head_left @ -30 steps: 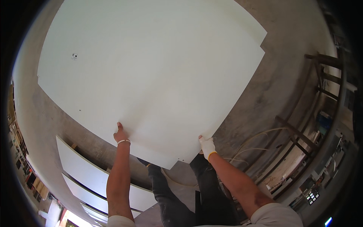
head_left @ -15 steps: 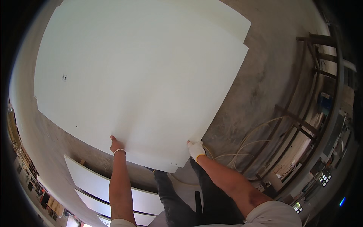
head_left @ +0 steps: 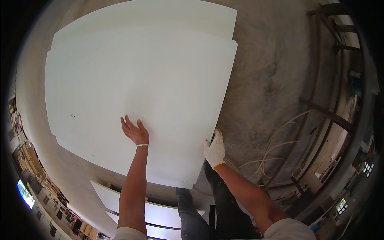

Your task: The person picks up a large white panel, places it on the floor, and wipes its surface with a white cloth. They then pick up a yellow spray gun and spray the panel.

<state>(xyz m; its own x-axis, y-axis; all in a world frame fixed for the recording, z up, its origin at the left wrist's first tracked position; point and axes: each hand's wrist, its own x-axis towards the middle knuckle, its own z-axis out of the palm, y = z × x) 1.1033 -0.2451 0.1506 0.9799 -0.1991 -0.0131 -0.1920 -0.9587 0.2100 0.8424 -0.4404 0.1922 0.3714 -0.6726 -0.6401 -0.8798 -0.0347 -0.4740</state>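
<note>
A large white panel (head_left: pixel 160 76) with notched corners stretches out in front of me, apparently on top of another white panel (head_left: pixel 184 12) whose far part shows beyond it. Over the near middle of the upper panel is my left hand (head_left: pixel 136 132), bare with a pale band at the wrist, its fingers spread and holding nothing. Whether it touches the surface is unclear. My right hand (head_left: pixel 215 148), in a white glove, is at the panel's right edge. Its thumb points over the panel and its fingers stretch along the edge, apart from the thumb.
More white panels (head_left: pixel 162 215) lie low at the near left, by my legs. Pale thin hose (head_left: pixel 266 148) loops over the concrete floor (head_left: pixel 268 80) on the right. Beyond it runs a dark frame (head_left: pixel 328 114). Stacked boards (head_left: pixel 42 168) line the far left.
My left hand has left the panel's near edge and moved forward over its surface, fingers now spread. My right hand has slid forward along the right edge. The panels appear turned in view.
</note>
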